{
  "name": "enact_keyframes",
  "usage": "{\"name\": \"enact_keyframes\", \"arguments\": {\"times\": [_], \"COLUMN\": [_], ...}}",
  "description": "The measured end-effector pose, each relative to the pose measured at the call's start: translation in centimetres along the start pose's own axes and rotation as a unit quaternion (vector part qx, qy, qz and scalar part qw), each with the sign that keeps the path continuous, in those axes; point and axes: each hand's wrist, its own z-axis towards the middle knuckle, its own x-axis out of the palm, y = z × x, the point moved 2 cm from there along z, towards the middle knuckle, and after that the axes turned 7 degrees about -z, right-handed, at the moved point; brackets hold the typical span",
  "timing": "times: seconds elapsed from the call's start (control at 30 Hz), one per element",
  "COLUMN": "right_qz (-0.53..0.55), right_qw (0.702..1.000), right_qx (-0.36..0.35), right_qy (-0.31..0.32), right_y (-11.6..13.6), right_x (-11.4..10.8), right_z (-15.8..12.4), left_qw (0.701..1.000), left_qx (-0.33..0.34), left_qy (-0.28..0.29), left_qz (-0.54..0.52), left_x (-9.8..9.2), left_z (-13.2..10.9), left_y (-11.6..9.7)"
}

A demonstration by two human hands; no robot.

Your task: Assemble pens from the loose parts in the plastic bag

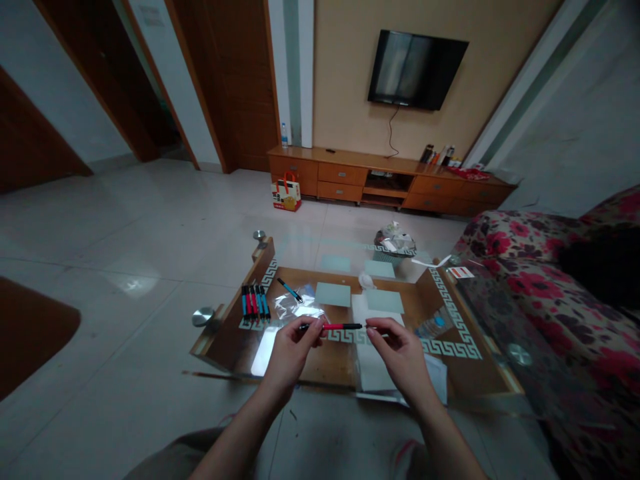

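Note:
My left hand [299,341] is closed around a red and black pen [343,327], held level above the glass coffee table [325,370]. Just off the pen's right end, my right hand [397,340] pinches thumb and forefinger together; whatever sits between those fingertips is too small to make out. To the left, several blue, red and black pens [255,303] lie side by side in a row on the glass. A single blue and black pen [289,290] rests apart from them, beside crumpled clear plastic wrapping [300,308].
A white phone-shaped object [265,351] lies near the table's front left. Under or on the glass are white sheets [375,367] and a plastic bottle [437,323]. A flowered sofa [540,267] stands right; a filled bin [395,241] stands behind the table.

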Motion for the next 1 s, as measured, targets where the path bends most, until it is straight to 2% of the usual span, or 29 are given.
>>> {"name": "enact_keyframes", "arguments": {"times": [0.23,0.53,0.83,1.0], "right_qz": [0.008,0.014,-0.024,-0.042], "right_qw": [1.0,0.999,0.999,0.998], "right_qx": [0.008,0.016,-0.017,-0.023], "right_qy": [0.013,0.032,0.041,0.045], "right_y": [0.2,0.1,1.1,1.5], "right_x": [0.3,0.3,0.3,0.3], "right_z": [-0.1,-0.2,-0.5,-0.6], "left_qw": [0.999,0.999,1.0,1.0], "left_qx": [-0.007,-0.009,-0.008,-0.007], "left_qy": [0.035,0.031,0.007,0.015], "left_qz": [0.002,-0.007,-0.012,-0.004], "left_x": [-0.3,-0.4,-0.6,-0.6], "left_z": [0.4,0.3,0.1,0.0], "left_y": [0.2,0.5,0.6,0.5]}}
